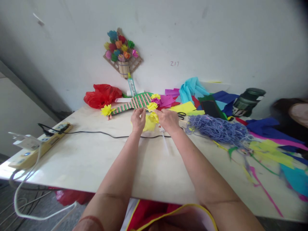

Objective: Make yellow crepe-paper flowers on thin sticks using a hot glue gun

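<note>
Left hand [139,121] pinches thin pale stick [149,110], long axis toward right hand [169,120] (curled, grip unclear); yellow paper flower [153,118] between, nearer right.

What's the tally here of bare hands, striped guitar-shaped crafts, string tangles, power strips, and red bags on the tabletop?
Left hand and right hand: 2
Striped craft: 1
String tangle: 1
Power strip: 1
Red bag on tabletop: 1
Total: 6

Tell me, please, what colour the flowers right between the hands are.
The flowers are yellow, best seen in the head view.
</note>
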Motion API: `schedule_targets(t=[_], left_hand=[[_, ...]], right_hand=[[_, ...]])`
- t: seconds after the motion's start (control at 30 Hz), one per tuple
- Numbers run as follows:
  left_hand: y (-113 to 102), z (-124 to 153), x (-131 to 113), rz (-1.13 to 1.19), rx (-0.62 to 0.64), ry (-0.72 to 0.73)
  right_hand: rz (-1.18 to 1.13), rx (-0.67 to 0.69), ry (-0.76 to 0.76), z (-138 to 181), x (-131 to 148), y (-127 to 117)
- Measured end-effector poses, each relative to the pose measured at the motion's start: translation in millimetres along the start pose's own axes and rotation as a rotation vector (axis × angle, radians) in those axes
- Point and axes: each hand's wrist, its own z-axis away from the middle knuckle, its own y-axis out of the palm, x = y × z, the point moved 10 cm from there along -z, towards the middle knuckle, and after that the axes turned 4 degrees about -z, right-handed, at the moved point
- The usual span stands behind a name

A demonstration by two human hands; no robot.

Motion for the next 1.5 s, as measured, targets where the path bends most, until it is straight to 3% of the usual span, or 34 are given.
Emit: schedule_targets(t=[0.17, 0.5, 0.8, 0.93, 1.0, 1.1, 1.27, 1.5], left_hand=[[0, 1, -3, 0.05, -0.005, 0.006], [4, 1, 13, 0.029, -0.01, -0.09], [-3, 0, 3, -0.107, -0.018, -0.071], [-5, -1, 23, -0.096, -0.029, -0.175], [-5, -2, 40, -0.014, -0.028, -0.271], [-2, -3, 54, 0.286, -0.039, -0.375], [15, 1, 42, 0.552, 0.119, -0.443], [15, 6, 40, 0.644, 0.112, -0.495]], right_hand=[[-0.001, -0.009, -0.013, 0, 1, 0], [-0.069, 0.005, 0.032, -2, -7, 3], [-0.32, 0.034, 0.116, -9, -24, 13], [-0.437, 0.06, 0.147, -11, -29, 18], [-0.527, 0.044, 0.163, -11, -32, 19], [-0.651, 0.021, 0.19, -13, -40, 21], [-0.751, 0.016, 0.215, -15, -48, 30], [-0.881, -0.024, 0.211, -17, -53, 35]])
